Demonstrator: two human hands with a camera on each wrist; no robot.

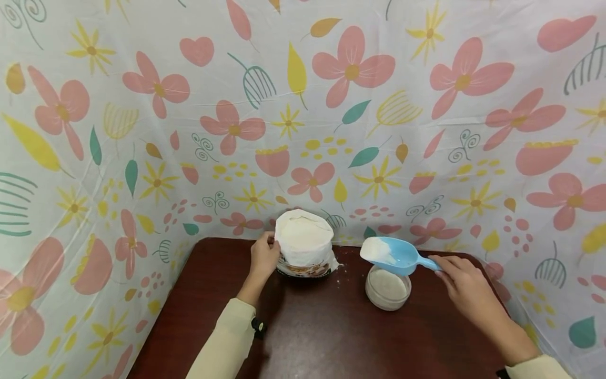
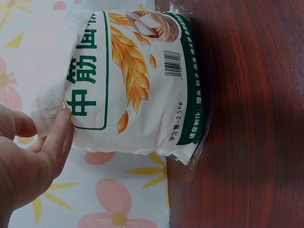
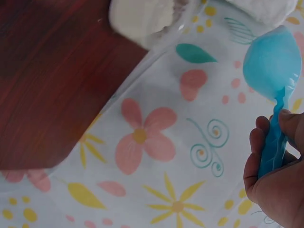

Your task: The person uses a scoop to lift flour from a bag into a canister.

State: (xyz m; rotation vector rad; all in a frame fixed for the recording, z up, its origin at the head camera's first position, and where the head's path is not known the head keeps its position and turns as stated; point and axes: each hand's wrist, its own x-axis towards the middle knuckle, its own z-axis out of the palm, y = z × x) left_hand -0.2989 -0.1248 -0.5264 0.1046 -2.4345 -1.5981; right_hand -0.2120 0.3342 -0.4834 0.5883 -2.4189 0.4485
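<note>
A white flour bag (image 1: 303, 252) stands upright at the back of the table, its top folded open and flour showing inside. At its left side my left hand (image 1: 265, 255) pinches the folded paper rim; in the left wrist view the thumb and fingers lie at that edge of the bag (image 2: 133, 90). My right hand (image 1: 466, 284) grips the handle of a light-blue scoop (image 1: 402, 255), with white flour heaped toward its tip. The scoop is held above a clear round container (image 1: 387, 301) with flour in it. In the right wrist view, the scoop's blue underside (image 3: 270, 66) shows.
The dark red-brown wooden table (image 1: 312, 337) has a little spilled flour (image 1: 338, 273) between the bag and the container. A flower-patterned cloth (image 1: 303, 131) hangs behind the table and along its sides.
</note>
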